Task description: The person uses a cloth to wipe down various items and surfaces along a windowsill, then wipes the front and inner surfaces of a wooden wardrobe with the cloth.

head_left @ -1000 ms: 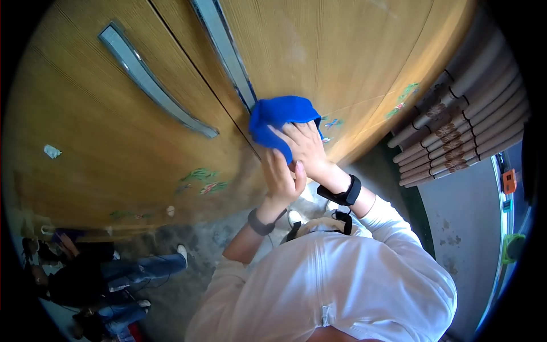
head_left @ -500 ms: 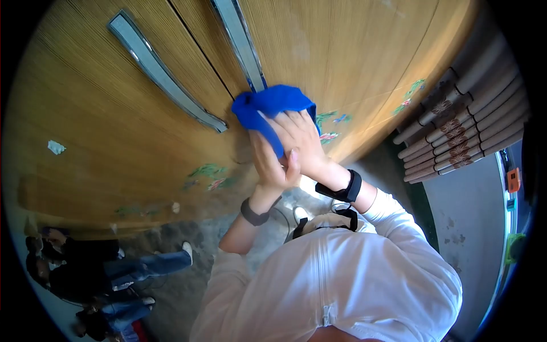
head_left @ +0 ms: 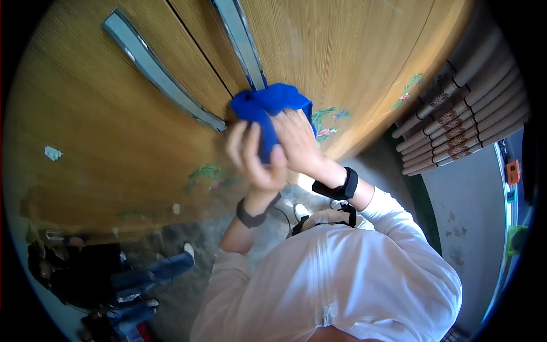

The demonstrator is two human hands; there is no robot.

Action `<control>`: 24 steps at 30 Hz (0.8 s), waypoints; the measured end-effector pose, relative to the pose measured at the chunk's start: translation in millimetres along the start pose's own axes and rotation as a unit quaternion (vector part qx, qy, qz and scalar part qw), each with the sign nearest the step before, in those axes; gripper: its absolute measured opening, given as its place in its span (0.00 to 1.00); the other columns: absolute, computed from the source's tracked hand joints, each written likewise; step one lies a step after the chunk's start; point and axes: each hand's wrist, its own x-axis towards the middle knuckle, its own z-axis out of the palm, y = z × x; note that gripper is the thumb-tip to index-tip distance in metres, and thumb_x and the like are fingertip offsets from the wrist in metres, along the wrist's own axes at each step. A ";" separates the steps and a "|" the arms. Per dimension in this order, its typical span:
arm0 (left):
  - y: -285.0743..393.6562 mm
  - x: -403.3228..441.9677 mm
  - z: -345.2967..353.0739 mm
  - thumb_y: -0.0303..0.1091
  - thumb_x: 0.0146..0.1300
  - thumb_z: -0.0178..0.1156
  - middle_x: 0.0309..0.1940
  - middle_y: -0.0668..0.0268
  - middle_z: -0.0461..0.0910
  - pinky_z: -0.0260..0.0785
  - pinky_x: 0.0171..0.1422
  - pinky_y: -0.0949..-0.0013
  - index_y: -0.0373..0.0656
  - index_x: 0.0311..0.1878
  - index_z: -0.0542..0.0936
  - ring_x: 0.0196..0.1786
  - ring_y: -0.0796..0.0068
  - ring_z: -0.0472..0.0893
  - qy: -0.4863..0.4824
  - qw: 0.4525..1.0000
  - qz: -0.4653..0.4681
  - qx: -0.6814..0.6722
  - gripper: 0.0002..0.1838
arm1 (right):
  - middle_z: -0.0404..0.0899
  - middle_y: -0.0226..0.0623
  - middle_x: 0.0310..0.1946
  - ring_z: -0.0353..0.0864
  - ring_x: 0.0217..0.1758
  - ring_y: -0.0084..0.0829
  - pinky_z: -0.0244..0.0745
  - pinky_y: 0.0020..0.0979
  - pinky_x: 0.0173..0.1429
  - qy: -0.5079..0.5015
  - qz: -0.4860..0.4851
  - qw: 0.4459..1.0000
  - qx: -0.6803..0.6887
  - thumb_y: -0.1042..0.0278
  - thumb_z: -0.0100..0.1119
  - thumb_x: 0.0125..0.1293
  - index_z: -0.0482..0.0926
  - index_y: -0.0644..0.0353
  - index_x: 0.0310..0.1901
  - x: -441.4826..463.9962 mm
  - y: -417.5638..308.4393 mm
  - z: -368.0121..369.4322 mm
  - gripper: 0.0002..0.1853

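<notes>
A blue cloth (head_left: 268, 102) is bunched at the lower end of the right-hand door handle (head_left: 242, 43). My right hand (head_left: 299, 142) holds the cloth against the wooden door, its fingertips partly covered by the folds. Just left of it, my left hand (head_left: 256, 162) has its fingers apart and a little blurred. A hanging fold of the cloth lies between the two hands, and whether the left one touches it I cannot tell. Beside the cloth on the left is the end of a second curved handle (head_left: 165, 80).
The wooden doors (head_left: 353, 57) carry painted flowers and a whitish patch (head_left: 53, 153). At lower left a person in dark clothing (head_left: 85, 273) is near the doors, with another partly seen below. Patterned curtains (head_left: 456, 125) hang at right above a pale wall (head_left: 456, 194).
My left hand has moved left, away from my right hand, and its fingers have spread. My right hand and the cloth stay at nearly the same spot.
</notes>
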 end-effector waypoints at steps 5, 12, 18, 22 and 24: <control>36.5 81.7 -91.9 0.44 0.73 0.40 0.63 0.54 0.67 0.56 0.70 0.51 0.45 0.66 0.63 0.64 0.52 0.68 0.416 0.906 0.074 -0.026 0.23 | 0.74 0.35 0.42 0.74 0.46 0.41 0.67 0.39 0.50 -0.133 0.010 0.990 -0.044 0.65 0.65 0.45 0.71 0.50 0.63 -31.8 20.5 -4.3 0.37; 107.8 117.4 -214.6 0.39 0.71 0.42 0.63 0.55 0.70 0.52 0.76 0.53 0.46 0.65 0.67 0.69 0.62 0.65 0.060 0.562 0.331 -0.756 0.22 | 0.73 0.39 0.40 0.72 0.47 0.43 0.65 0.41 0.54 -0.179 0.007 0.983 -0.033 0.70 0.64 0.44 0.70 0.54 0.63 -124.6 36.9 31.9 0.38; 113.1 98.7 -228.0 0.35 0.70 0.43 0.63 0.58 0.71 0.53 0.76 0.53 0.42 0.62 0.70 0.68 0.62 0.65 0.199 0.843 0.365 -0.341 0.20 | 0.73 0.44 0.48 0.72 0.53 0.47 0.64 0.43 0.58 -0.164 0.008 0.986 -0.022 0.77 0.62 0.40 0.67 0.56 0.66 -115.0 29.3 19.3 0.42; 111.4 91.4 -234.3 0.33 0.69 0.46 0.64 0.59 0.70 0.52 0.76 0.52 0.41 0.61 0.72 0.69 0.61 0.64 0.235 0.872 0.369 -0.219 0.19 | 0.72 0.48 0.52 0.70 0.58 0.51 0.60 0.46 0.66 -0.152 0.010 0.988 0.002 0.79 0.61 0.38 0.66 0.57 0.66 -109.4 25.7 10.6 0.44; 110.5 88.2 -235.6 0.32 0.68 0.47 0.64 0.60 0.70 0.52 0.76 0.52 0.40 0.60 0.73 0.69 0.61 0.64 0.243 0.876 0.368 -0.196 0.18 | 0.72 0.48 0.52 0.70 0.59 0.52 0.58 0.48 0.68 -0.156 0.019 0.988 -0.015 0.79 0.61 0.36 0.66 0.58 0.66 -105.2 23.9 6.2 0.45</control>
